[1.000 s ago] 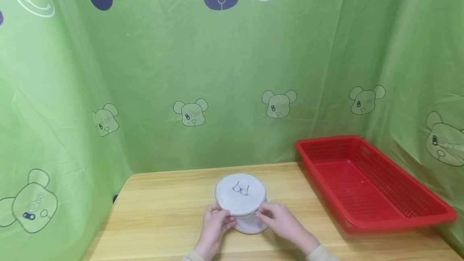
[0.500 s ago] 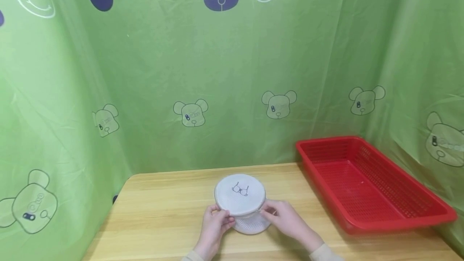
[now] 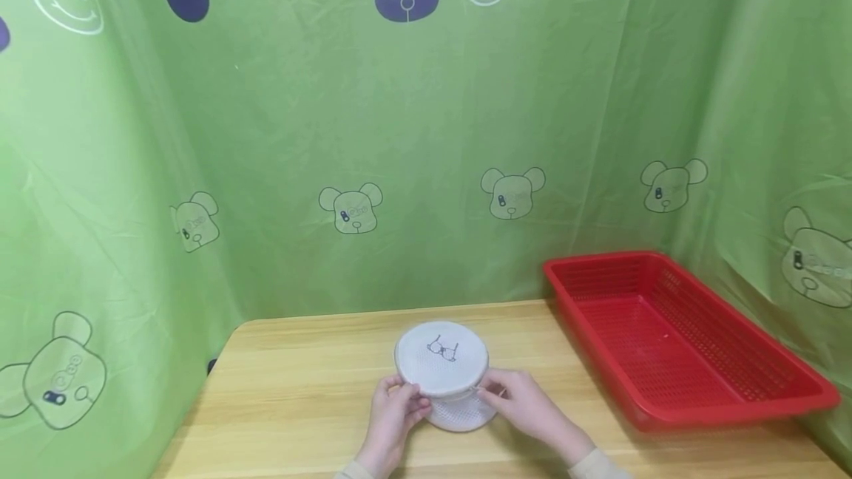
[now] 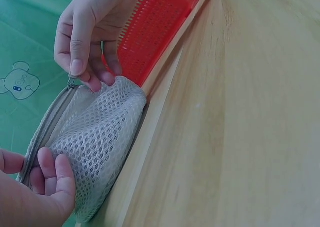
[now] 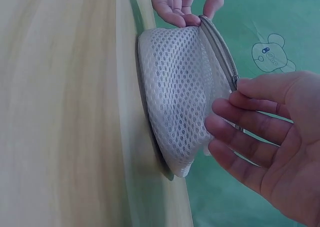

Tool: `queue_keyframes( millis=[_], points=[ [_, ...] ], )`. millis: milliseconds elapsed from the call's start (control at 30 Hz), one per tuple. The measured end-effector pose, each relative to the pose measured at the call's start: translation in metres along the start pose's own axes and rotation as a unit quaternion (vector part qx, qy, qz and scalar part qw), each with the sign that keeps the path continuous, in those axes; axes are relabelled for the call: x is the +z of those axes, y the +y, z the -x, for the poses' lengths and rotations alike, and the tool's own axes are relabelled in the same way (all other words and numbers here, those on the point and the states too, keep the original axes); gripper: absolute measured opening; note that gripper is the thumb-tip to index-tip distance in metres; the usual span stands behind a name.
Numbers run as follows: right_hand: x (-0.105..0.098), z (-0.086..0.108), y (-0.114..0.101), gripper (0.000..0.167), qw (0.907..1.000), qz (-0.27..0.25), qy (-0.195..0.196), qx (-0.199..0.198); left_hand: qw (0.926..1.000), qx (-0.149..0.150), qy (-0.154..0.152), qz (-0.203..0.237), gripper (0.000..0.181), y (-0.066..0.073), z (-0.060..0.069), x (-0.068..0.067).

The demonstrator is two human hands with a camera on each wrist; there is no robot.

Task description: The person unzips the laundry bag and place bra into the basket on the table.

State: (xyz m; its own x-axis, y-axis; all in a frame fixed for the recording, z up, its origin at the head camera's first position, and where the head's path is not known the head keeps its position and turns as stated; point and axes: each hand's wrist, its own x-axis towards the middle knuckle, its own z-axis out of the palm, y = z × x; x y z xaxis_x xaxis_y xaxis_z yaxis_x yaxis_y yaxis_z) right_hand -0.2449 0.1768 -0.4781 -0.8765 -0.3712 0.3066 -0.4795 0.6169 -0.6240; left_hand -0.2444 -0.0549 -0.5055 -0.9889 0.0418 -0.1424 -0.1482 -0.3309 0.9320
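Observation:
A round white mesh laundry bag (image 3: 442, 361) stands on the table, its flat top printed with a small bra drawing. My left hand (image 3: 391, 420) pinches the top rim on the near left side, thumb above and fingers below, as the left wrist view also shows. At the near right, my right hand (image 3: 526, 405) pinches the zipper pull (image 4: 72, 81) between thumb and index finger. The zipper (image 5: 220, 49) runs round the rim between both hands. Honeycomb mesh (image 5: 175, 87) forms the sagging side wall. Whether anything lies inside cannot be seen.
A red perforated plastic basket (image 3: 665, 346) stands to the right on the wooden table (image 3: 299, 383). Green cloth (image 3: 426, 117) with bear prints hangs behind the table and on both sides.
My right hand has shifted slightly to the right along the bag's rim with the zipper pull. The left hand and the bag stay almost in place.

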Motion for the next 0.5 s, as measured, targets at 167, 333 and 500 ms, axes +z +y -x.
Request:
queue_keyframes(
  millis=[167,333,500],
  points=[
    [0.003,0.001,-0.002,0.005,1.0,-0.001,-0.003,-0.001,1.0,0.0,0.001,0.0,0.043,0.0,0.001,0.001],
    [0.008,0.001,-0.006,0.004,1.0,-0.005,-0.009,0.002,1.0,-0.004,-0.004,-0.003,0.043,0.0,0.002,0.002],
    [0.013,0.001,-0.011,0.005,0.9999,-0.006,-0.011,-0.006,0.9998,-0.008,-0.015,-0.007,0.041,-0.001,0.003,0.003]
  ],
)
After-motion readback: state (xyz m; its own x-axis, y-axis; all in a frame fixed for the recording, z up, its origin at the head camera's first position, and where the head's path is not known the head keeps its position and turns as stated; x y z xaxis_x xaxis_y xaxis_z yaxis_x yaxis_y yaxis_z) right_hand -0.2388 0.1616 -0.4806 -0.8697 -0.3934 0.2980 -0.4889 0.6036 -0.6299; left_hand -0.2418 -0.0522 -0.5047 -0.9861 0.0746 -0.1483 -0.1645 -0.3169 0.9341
